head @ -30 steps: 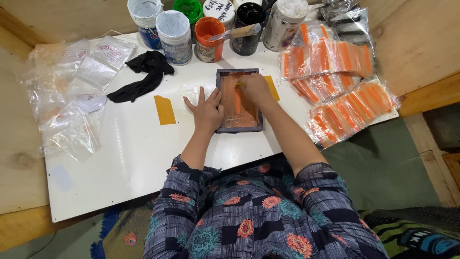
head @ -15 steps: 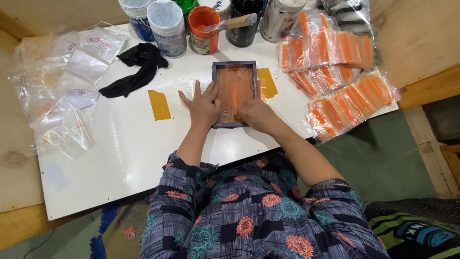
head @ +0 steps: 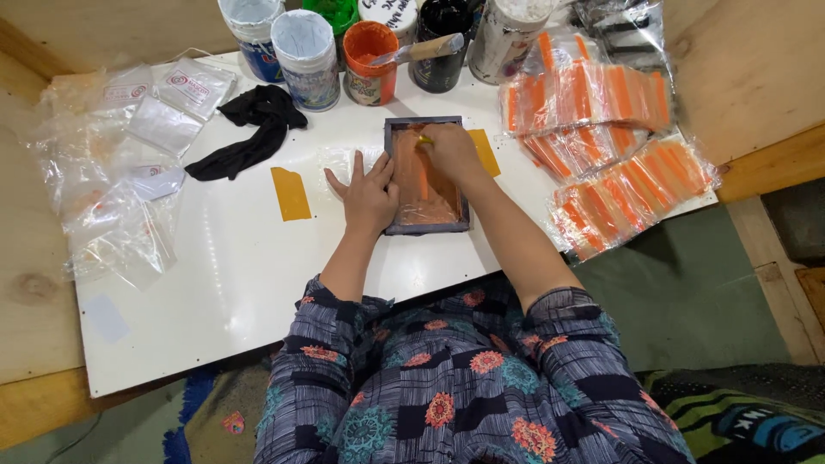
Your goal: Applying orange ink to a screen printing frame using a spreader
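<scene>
Orange-inked frame [head: 427, 178], upright, long axis away

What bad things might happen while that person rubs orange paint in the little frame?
The left hand only presses flat on the frame edge, so it might slip and smear while the right hand drags paint across. The open orange paint pot with a brush resting on it stands close behind and could tip. Wet paint might reach the plastic packets beside it.
</scene>
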